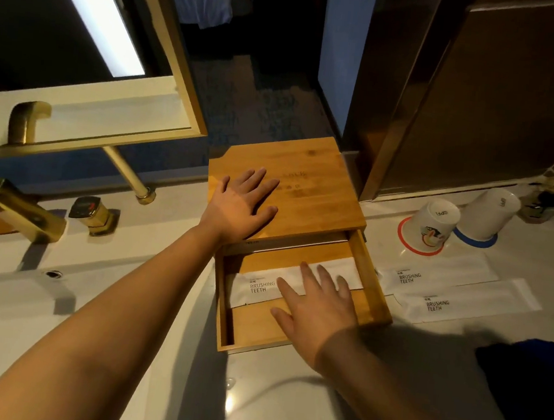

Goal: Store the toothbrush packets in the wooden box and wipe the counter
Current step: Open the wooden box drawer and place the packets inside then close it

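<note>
White counter (283,413) — wooden box (307,192) (drawer open) beside brass faucet (8,207)

boxed packet (261,288): BRUSHING TEETH | counter packets (438,281): BRUSHING TEETH

Flat hands (242,199) on wooden box (317,193)

Single head-worn view, wide-angle, looks forward and steeply down from above the counter (283,410). Both forearms enter from the bottom edge, so the camera sits close behind and above them. Wooden box (291,191) lands near frame centre, close range. Faucet (15,211) and mirror (75,116) sit left, two upturned cups (436,225) right. Doorway floor (255,106) fills top centre. Edges bend from lens distortion. No second view.
</note>
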Tool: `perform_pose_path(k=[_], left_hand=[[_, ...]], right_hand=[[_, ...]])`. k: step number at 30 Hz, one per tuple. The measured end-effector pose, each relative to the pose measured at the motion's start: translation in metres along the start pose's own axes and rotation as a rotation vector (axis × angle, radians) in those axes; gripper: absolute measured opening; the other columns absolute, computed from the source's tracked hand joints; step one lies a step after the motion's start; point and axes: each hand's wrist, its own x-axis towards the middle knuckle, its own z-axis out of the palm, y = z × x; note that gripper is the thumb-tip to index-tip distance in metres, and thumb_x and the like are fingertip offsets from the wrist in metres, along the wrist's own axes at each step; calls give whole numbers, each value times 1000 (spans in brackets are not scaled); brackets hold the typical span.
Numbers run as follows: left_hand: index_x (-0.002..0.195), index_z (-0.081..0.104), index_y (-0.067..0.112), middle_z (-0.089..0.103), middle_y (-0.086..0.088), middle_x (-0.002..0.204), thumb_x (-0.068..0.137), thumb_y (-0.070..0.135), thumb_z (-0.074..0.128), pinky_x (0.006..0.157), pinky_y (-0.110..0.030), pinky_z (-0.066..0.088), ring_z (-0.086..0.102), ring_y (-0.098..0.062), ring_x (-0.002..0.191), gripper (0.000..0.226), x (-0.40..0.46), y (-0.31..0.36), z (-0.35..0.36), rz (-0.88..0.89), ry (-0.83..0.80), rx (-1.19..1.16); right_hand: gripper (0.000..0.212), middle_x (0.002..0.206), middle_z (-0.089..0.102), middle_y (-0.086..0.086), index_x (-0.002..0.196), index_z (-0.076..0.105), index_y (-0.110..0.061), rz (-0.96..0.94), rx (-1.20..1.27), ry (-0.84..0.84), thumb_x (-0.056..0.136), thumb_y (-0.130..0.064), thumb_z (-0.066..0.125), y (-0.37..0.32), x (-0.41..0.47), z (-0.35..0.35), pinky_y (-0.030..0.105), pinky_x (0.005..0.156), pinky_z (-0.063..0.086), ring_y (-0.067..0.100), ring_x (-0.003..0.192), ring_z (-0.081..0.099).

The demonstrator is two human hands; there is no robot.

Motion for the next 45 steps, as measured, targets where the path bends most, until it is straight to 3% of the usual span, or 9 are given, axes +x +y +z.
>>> perform_pose_path(k=[2,6,26,30,33,35,39,42,45], left_hand=[[147,16,37,10,3,160,91,58,21,117,-50,1,5,-18,148,60,0,-1,0,3,3,-3],[147,17,37,11,3,160,92,58,22,117,-50,2,6,-18,148,59,0,-1,1,2,7,2],[146,20,38,13,3,159,88,60,20,117,-50,3,8,-18,147,62,2,-3,5,0,24,1],[146,18,38,13,3,160,88,61,20,117,-50,3,7,-17,147,63,3,-3,5,1,17,9],[147,17,38,12,3,160,88,62,18,117,-50,3,7,-18,147,64,3,-5,6,3,15,15],[147,16,39,12,3,160,87,63,17,117,-50,3,7,-18,147,64,3,-6,6,3,13,17],[147,14,39,11,3,160,87,64,16,117,-50,3,7,-18,147,65,3,-3,6,-6,9,31],[147,15,38,11,3,160,86,65,15,117,-50,3,7,-18,147,66,3,-3,5,-10,1,34],[147,15,37,12,2,160,86,65,14,117,-51,4,7,-19,147,67,3,-2,5,-4,-2,49]], right_hand=[[63,159,-3,9,144,4,-40,95,-10,-112,88,-65,16,1,-7,5,55,114,5,39,143,-2],[65,158,-8,10,144,-3,-42,155,23,-219,86,-68,13,0,-5,7,56,114,7,40,143,-5],[64,158,3,15,146,6,-36,180,2,-107,89,-64,18,-5,23,-5,54,113,16,43,142,5],[56,153,27,7,143,23,-30,100,134,93,92,-53,30,9,-7,-19,44,109,28,28,139,26],[34,118,66,9,118,61,-14,41,257,545,91,-31,49,46,-44,-20,37,85,54,24,104,63],[24,105,72,14,105,68,-6,106,211,706,86,-17,59,85,-62,-16,38,78,57,27,92,68],[48,149,37,5,140,38,-20,269,-46,288,93,-27,47,157,-69,-3,37,112,29,21,137,33],[62,158,15,2,146,15,-26,280,-159,61,93,-33,46,188,-70,9,40,117,16,22,144,13],[61,157,16,3,147,13,-27,237,-188,-16,94,-33,44,200,-70,18,39,116,18,22,144,16]])
